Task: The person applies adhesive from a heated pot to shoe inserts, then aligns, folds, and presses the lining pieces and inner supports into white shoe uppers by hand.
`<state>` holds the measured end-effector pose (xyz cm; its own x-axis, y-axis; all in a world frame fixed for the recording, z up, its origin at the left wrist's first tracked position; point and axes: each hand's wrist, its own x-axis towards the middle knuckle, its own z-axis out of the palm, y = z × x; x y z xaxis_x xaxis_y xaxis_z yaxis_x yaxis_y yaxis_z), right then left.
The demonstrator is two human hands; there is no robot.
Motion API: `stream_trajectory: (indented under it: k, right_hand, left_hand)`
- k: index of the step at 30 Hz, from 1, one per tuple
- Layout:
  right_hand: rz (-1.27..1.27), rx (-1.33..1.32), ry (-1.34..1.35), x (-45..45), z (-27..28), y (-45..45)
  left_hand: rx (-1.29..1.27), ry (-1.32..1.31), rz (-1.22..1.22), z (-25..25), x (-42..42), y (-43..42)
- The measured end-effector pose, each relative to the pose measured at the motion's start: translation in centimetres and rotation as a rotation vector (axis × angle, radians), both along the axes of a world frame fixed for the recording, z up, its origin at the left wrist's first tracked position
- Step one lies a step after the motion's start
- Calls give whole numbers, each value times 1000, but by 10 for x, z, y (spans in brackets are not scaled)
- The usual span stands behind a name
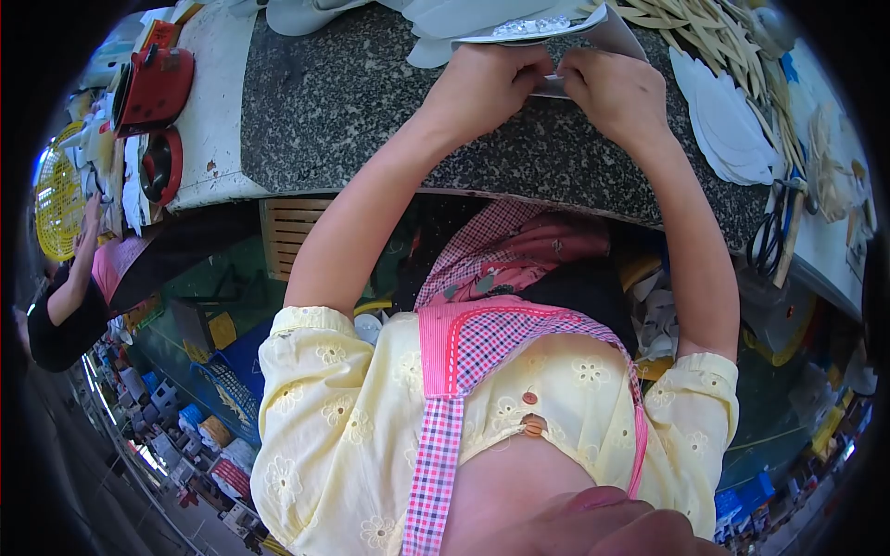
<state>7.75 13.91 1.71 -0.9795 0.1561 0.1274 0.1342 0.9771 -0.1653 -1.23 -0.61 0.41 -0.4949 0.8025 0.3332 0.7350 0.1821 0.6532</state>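
Observation:
A white sheet-like piece with a cluster of clear, shiny stones (533, 28) is held near the far side of the stone-topped table. My left hand (491, 88) is closed on its near edge, thumb and fingers pinching close to the middle. Facing it, my right hand (616, 93) is curled round the right part of the same piece, where it bends upward. Both fists nearly meet, and a small pale strip (553, 86) shows between them. The fingertips are partly hidden by the knuckles. The piece looks like a shoe upper, but I cannot be sure.
Flat white cut pieces (718, 120) lie right of my hands, beside a pile of beige strips (686, 28). A hammer (791, 232) and black-handled scissors (766, 243) sit at the right table edge. A red container (159, 88) stands left. Another person's arm (79, 264) shows far left.

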Motion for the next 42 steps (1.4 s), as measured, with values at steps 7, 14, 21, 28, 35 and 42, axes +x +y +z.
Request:
stream_trajectory:
  k: [7, 14, 21, 28, 35, 42]
  right_hand:
    - [61, -171, -53, -2, 11, 0]
    - [41, -64, -50, -9, 9, 0]
    - [212, -19, 235, -6, -4, 6]
    - [341, 66, 337, -5, -8, 8]
    - [387, 75, 410, -9, -13, 14]
    - [254, 60, 341, -9, -13, 9]
  left_hand:
    - [74, -51, 58, -2, 0, 1]
    - [139, -103, 112, -3, 4, 1]
    - [105, -135, 116, 0, 1, 1]
    - [-37, -193, 95, 3, -3, -2]
    - [-122, -151, 66, 1, -6, -3]
    - [16, 240, -9, -11, -3, 0]
